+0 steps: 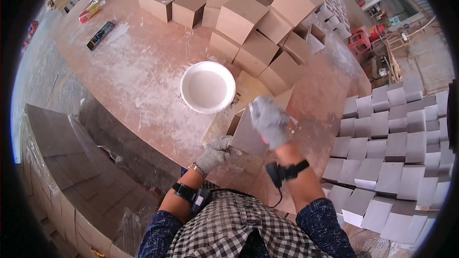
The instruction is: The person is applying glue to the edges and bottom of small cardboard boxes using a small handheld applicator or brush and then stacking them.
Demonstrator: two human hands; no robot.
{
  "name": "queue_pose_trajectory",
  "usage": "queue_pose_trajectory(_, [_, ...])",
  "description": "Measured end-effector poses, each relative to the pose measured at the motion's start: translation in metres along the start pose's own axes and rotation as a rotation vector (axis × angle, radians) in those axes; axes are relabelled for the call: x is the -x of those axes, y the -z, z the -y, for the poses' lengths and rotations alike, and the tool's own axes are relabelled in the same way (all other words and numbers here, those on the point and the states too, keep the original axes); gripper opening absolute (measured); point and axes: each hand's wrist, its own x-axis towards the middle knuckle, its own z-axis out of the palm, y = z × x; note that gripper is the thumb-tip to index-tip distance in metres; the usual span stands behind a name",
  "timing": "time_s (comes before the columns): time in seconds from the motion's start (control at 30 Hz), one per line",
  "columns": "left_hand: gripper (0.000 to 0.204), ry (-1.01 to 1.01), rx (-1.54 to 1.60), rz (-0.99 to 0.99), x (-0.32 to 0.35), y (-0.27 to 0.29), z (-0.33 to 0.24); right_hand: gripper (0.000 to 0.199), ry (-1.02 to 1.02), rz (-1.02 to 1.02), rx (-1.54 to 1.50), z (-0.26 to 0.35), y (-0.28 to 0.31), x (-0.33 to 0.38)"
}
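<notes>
Just in front of me on the table lies a small cardboard box [249,136] with a greyish top face. My left hand [215,155], in a grey knit glove, grips its near left corner with the fingers closed. Over the box's right side is my right hand [271,122], also gloved and closed. Something small with a reddish bit shows at it, but I cannot make out what it holds. Beyond the box, slightly left, stands a white basin [183,88] of whitish liquid. Next to it a light brown board or panel [248,88] lies partly under the boxes.
Brown cardboard boxes [256,52] are piled at the table's far side. A phone [100,36] and a red-yellow package [92,12] lie far left. Rows of greyish boxes [389,148] stand on the right; a plastic-wrapped load [71,148] is on the left. Red stools [359,40] stand far right.
</notes>
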Motion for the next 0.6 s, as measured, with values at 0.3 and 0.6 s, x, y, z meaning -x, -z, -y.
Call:
queue_pose_trajectory(0.3, [0.042,-0.054,-0.199,-0.010,0.005,0.002,0.019,0.016,0.171,-0.002,-0.150,0.001,0.005,0.079])
queue_pose_trajectory(0.6, [0.052,-0.065,-0.055,0.025,0.001,0.004,-0.009,0.014,-0.110,-0.137,-0.031,-0.017,-0.024,0.004])
